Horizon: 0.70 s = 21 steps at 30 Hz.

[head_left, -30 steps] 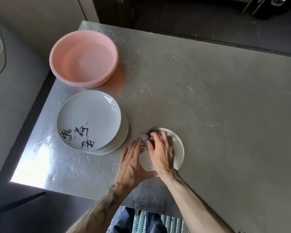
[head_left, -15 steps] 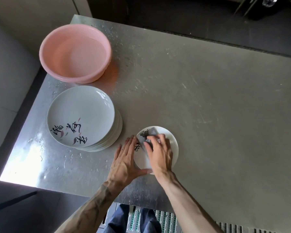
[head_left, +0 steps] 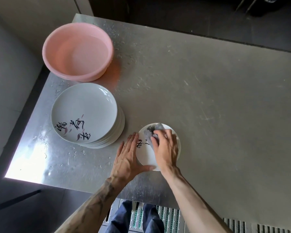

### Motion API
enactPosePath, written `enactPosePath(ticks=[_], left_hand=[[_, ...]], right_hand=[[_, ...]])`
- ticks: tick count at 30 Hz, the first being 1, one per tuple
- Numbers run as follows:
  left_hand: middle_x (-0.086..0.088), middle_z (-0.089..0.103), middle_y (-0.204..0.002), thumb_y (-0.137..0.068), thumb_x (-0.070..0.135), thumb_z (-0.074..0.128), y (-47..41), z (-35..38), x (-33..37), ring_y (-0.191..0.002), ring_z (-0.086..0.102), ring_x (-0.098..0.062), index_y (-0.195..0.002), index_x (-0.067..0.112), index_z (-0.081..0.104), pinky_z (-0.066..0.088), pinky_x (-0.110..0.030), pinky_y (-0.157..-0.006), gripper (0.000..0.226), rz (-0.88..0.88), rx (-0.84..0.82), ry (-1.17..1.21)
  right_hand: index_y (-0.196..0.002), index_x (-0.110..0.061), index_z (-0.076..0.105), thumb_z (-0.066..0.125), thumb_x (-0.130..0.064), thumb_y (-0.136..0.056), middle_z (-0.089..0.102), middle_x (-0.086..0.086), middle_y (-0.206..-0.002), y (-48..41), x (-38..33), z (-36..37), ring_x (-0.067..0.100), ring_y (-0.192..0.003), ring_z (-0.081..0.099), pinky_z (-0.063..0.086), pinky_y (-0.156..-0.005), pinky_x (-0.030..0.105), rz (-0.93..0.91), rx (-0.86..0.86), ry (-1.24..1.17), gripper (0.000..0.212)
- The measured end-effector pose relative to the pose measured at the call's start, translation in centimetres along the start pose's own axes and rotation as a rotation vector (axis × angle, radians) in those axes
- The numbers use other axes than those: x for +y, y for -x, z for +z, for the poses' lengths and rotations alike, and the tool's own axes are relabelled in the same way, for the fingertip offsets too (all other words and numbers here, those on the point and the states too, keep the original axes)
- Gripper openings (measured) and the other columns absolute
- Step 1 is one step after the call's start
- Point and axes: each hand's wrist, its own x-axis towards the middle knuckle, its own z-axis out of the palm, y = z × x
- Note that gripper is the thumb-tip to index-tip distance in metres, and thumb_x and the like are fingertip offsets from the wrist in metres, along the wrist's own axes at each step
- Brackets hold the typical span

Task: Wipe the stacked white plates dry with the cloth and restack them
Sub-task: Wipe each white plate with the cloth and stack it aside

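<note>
One white plate lies at four o'clock from the plate stack, near the six o'clock edge of the table. Our right hand grips the grey cloth on it. Our left hand, fingers straight, braces its rim at eight o'clock. We think a hard rub on this wet metal may slide the plate off that edge.

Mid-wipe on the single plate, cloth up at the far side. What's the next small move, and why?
Probably draw the right hand and its cloth toward the near rim. The cloth sits on the far part of the plate, the near part lies uncovered, and the left hand braces the left rim.
</note>
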Motion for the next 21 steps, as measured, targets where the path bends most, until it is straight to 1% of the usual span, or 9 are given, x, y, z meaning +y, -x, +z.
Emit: enactPosePath(ticks=[1, 4, 6, 9, 10, 13, 16, 18, 21], left_hand=[[-0.001, 0.018, -0.170, -0.056, 0.093, 0.065, 0.1, 0.0, 0.0, -0.157, 0.015, -0.013, -0.163, 0.012, 0.016, 0.013, -0.041, -0.129, 0.144, 0.008, 0.002, 0.003], [-0.001, 0.023, -0.170, -0.058, 0.082, 0.072, 0.1, -0.1, 0.0, -0.156, 0.018, -0.011, -0.162, 0.012, 0.021, 0.018, -0.044, -0.128, 0.136, 0.017, 0.019, 0.033], [-0.001, 0.022, -0.170, -0.058, 0.085, 0.071, 0.1, -0.1, 0.1, -0.157, 0.017, -0.011, -0.162, 0.012, 0.020, 0.014, -0.040, -0.129, 0.137, 0.010, 0.009, 0.024], [0.002, 0.014, -0.171, -0.056, 0.090, 0.070, 0.0, -0.2, 0.2, -0.158, 0.011, -0.010, -0.164, 0.014, 0.013, 0.001, -0.031, -0.128, 0.144, -0.004, -0.005, 0.028], [0.003, 0.012, -0.172, -0.056, 0.091, 0.071, 0.0, -0.2, 0.2, -0.158, 0.009, -0.009, -0.164, 0.014, 0.012, 0.000, -0.031, -0.128, 0.145, -0.009, -0.001, 0.030], [0.002, 0.014, -0.172, -0.055, 0.089, 0.072, 0.1, -0.1, 0.2, -0.158, 0.010, -0.011, -0.164, 0.015, 0.014, 0.003, -0.034, -0.129, 0.144, -0.011, 0.001, 0.017], [0.000, 0.015, -0.171, -0.055, 0.090, 0.070, 0.2, -0.3, 0.0, -0.158, 0.013, -0.014, -0.164, 0.015, 0.013, 0.000, -0.031, -0.128, 0.144, 0.005, -0.014, 0.001], [0.001, 0.014, -0.172, -0.055, 0.091, 0.068, 0.2, -0.4, 0.0, -0.158, 0.013, -0.014, -0.165, 0.016, 0.012, -0.002, -0.029, -0.127, 0.144, 0.011, -0.013, 0.008], [0.000, 0.015, -0.171, -0.055, 0.092, 0.067, 0.2, -0.4, 0.4, -0.158, 0.012, -0.014, -0.164, 0.015, 0.013, 0.002, -0.033, -0.128, 0.144, 0.002, 0.002, 0.018]], right_hand=[[-0.118, -0.028, 0.069, 0.064, -0.037, -0.097, 0.057, 0.000, -0.125, 0.6, -0.5, 0.1, 0.027, -0.110, 0.055, 0.046, -0.086, 0.039, -0.011, -0.006, 0.000, 0.023], [-0.116, -0.029, 0.067, 0.067, -0.033, -0.094, 0.056, -0.004, -0.122, 3.5, -1.2, 1.2, 0.024, -0.107, 0.055, 0.051, -0.085, 0.039, -0.162, -0.095, -0.005, 0.022], [-0.116, -0.029, 0.068, 0.068, -0.033, -0.094, 0.056, -0.005, -0.120, 3.2, -0.4, 0.7, 0.022, -0.107, 0.054, 0.051, -0.085, 0.037, -0.213, -0.114, -0.004, 0.023], [-0.116, -0.028, 0.070, 0.065, -0.033, -0.097, 0.058, -0.002, -0.120, -0.1, 1.3, -0.8, 0.025, -0.108, 0.053, 0.047, -0.088, 0.038, -0.134, -0.049, 0.056, 0.021], [-0.116, -0.027, 0.070, 0.064, -0.032, -0.097, 0.059, -0.001, -0.120, -1.1, 1.8, -1.3, 0.027, -0.107, 0.053, 0.048, -0.086, 0.038, -0.100, -0.012, 0.079, 0.021], [-0.118, -0.024, 0.071, 0.066, -0.028, -0.097, 0.060, 0.001, -0.118, -0.5, 1.7, -1.2, 0.028, -0.107, 0.055, 0.051, -0.085, 0.040, -0.050, 0.063, 0.126, 0.021], [-0.111, -0.022, 0.074, 0.074, -0.023, -0.091, 0.065, 0.003, -0.111, 2.7, 1.5, -0.1, 0.031, -0.098, 0.060, 0.055, -0.083, 0.041, -0.143, 0.068, 0.128, 0.020], [-0.111, -0.022, 0.073, 0.073, -0.023, -0.092, 0.064, 0.003, -0.112, 2.4, 2.3, -0.5, 0.031, -0.098, 0.060, 0.054, -0.080, 0.040, -0.177, 0.052, 0.138, 0.019], [-0.119, -0.023, 0.069, 0.062, -0.028, -0.099, 0.059, 0.002, -0.121, -0.1, 2.7, -1.5, 0.030, -0.107, 0.053, 0.048, -0.084, 0.039, -0.013, 0.034, 0.132, 0.021]])
